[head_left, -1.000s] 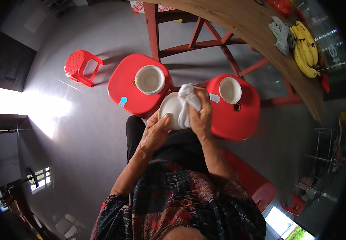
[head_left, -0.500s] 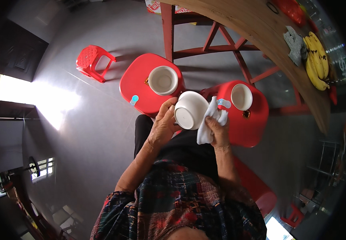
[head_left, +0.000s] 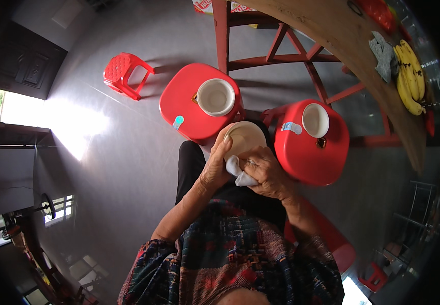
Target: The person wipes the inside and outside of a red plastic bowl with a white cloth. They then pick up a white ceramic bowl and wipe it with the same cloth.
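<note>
The left hand (head_left: 215, 170) has its grip clamped on a cream bowl (head_left: 245, 138) above the lap, between two red coolers (head_left: 189, 109). The right hand (head_left: 268, 175) has its grip clamped on a white cloth (head_left: 237, 172) just below the bowl's rim.

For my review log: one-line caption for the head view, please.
Seated person's left hand holds a cream bowl while the right hand presses a white cloth against it.
</note>
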`<state>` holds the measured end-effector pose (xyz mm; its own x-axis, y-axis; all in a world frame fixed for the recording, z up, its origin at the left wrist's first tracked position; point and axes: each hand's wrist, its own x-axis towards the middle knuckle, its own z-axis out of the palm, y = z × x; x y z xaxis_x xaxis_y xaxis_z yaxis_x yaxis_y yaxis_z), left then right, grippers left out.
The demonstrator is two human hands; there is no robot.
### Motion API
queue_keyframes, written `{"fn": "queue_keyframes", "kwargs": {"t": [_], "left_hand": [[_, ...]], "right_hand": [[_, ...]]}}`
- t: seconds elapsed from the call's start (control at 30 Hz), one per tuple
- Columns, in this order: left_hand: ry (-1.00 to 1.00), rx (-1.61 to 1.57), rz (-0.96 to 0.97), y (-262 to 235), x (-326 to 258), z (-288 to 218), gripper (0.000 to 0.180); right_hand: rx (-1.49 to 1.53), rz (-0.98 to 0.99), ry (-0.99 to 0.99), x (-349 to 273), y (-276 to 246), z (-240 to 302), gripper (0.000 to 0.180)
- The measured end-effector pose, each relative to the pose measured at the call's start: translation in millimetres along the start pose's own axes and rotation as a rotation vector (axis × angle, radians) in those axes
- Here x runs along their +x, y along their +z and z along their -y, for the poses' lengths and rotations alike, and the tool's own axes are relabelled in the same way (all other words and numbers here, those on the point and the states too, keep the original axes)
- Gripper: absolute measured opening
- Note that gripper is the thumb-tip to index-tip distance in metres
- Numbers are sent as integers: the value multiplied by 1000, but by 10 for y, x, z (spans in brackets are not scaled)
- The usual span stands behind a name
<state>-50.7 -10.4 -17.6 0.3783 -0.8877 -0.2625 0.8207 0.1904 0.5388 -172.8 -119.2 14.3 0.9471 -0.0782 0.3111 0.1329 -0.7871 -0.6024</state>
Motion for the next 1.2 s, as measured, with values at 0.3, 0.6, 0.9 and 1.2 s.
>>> {"fn": "queue_keyframes", "kwargs": {"t": [0.3,0.6,0.9,1.2], "left_hand": [[-231,-100,39,109,-42,-71,69],[-36,164,-49,-2,36,55,60],[-96,133,-67,-24,0,-4,77],[-7,97,-49,-122,53,11,66]], "right_hand": [[-376,-346,145,161,-364,-186,37],[-193,61,151,140,35,-117,32],[415,64,333,188,149,-32,37],[-399,-174,227,334,198,-17,19]]}}
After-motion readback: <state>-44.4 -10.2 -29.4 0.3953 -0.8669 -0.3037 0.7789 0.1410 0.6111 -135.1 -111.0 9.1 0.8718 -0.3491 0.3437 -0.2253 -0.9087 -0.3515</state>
